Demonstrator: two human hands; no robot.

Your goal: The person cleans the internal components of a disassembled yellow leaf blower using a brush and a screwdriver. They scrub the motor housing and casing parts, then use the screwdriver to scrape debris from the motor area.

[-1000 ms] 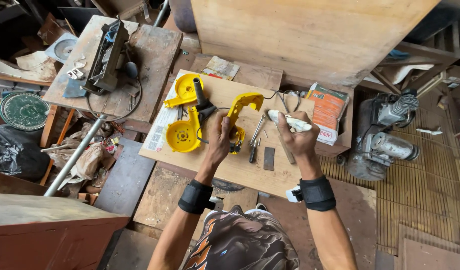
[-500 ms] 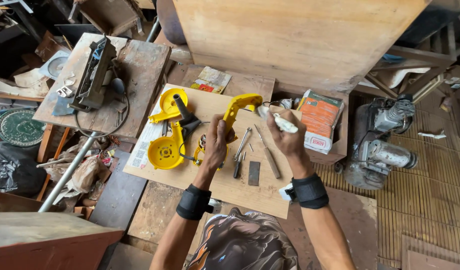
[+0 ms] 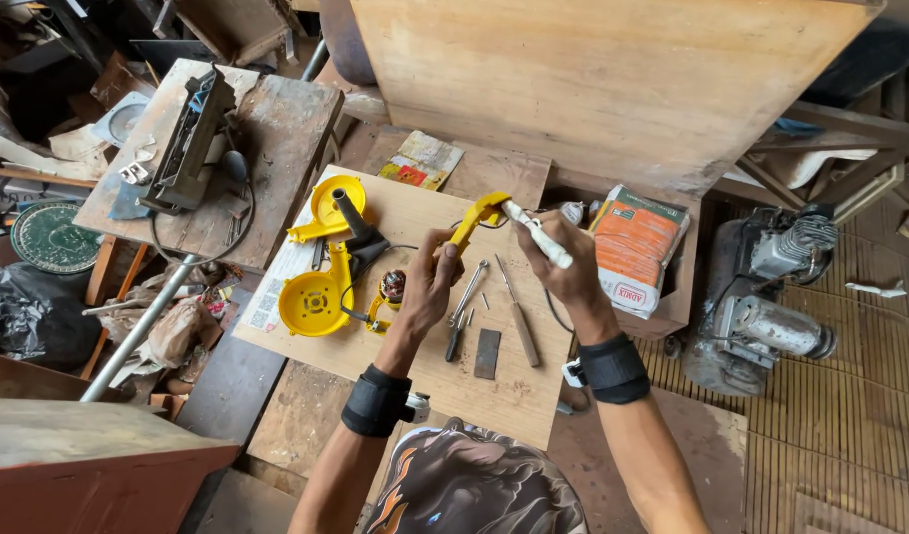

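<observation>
Far left: a dark tool (image 3: 184, 138) is lying on a worn wooden block (image 3: 276, 119), well apart from the hands.
Yellow shells (image 3: 316, 287): two round housing halves are resting on the table (image 3: 504, 396), a black nozzle (image 3: 353, 220) between them.
Left hand (image 3: 430, 287): it is closing around the lower end of a yellow handle (image 3: 477, 218), holding it above the table.
Table middle: pliers (image 3: 464, 311), a screwdriver (image 3: 519, 324) and a dark flat piece (image 3: 487, 353) are lying just beside each other.
Right hand (image 3: 563, 267): it is gripping a white tool (image 3: 539, 235), its tip touching the handle's top.
Right: an orange packet (image 3: 637, 247) is sitting in a box.
</observation>
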